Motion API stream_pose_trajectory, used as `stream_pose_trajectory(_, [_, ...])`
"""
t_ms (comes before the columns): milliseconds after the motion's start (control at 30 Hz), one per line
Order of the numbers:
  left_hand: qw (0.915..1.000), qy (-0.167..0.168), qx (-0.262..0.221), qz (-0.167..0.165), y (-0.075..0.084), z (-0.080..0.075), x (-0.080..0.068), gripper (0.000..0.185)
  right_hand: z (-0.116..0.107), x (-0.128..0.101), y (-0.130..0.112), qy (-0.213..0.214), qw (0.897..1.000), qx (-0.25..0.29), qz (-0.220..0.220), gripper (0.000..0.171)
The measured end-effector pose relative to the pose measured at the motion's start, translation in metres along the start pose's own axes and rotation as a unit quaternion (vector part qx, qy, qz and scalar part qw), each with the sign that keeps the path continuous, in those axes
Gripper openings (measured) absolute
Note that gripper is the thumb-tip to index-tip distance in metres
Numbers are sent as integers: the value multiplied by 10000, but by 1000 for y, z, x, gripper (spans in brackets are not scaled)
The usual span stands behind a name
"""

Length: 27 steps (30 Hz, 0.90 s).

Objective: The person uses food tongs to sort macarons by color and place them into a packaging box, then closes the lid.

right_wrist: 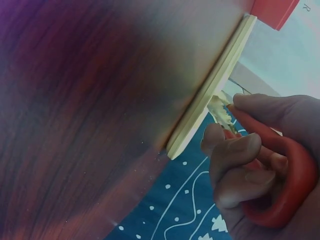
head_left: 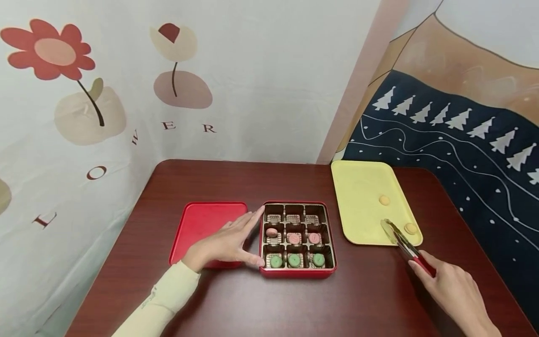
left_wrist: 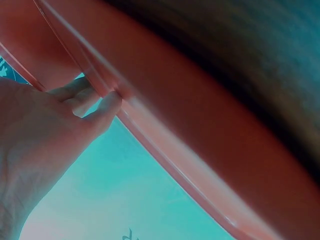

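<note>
The right hand [head_left: 452, 288] grips red-handled tongs [head_left: 402, 243], tips over the yellow tray [head_left: 362, 187] near a yellow sweet [head_left: 410, 228]; a loose pinch may drop it. The left hand [head_left: 225, 243], fingers straight, steadies the red tin [head_left: 298, 274] on the bench [head_left: 252, 304].
</note>
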<state>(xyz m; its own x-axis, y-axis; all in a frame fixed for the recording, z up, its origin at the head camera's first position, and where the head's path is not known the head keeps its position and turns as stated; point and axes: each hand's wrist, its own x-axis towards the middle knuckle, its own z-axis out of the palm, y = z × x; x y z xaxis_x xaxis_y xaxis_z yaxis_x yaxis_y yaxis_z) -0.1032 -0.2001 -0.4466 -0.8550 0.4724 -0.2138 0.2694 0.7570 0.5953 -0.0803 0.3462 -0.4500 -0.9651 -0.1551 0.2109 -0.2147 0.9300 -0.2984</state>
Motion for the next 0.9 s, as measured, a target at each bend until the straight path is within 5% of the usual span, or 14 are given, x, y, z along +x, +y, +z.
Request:
stream_pose_trajectory(467, [9998, -42, 153, 140, 1, -3, 7, 141, -2, 4, -4, 139, 9999, 66, -38, 45])
stream_pose_trajectory(900, [9999, -9, 76, 72, -4, 1, 0, 141, 3, 55, -70, 344, 9908, 499, -1208, 32])
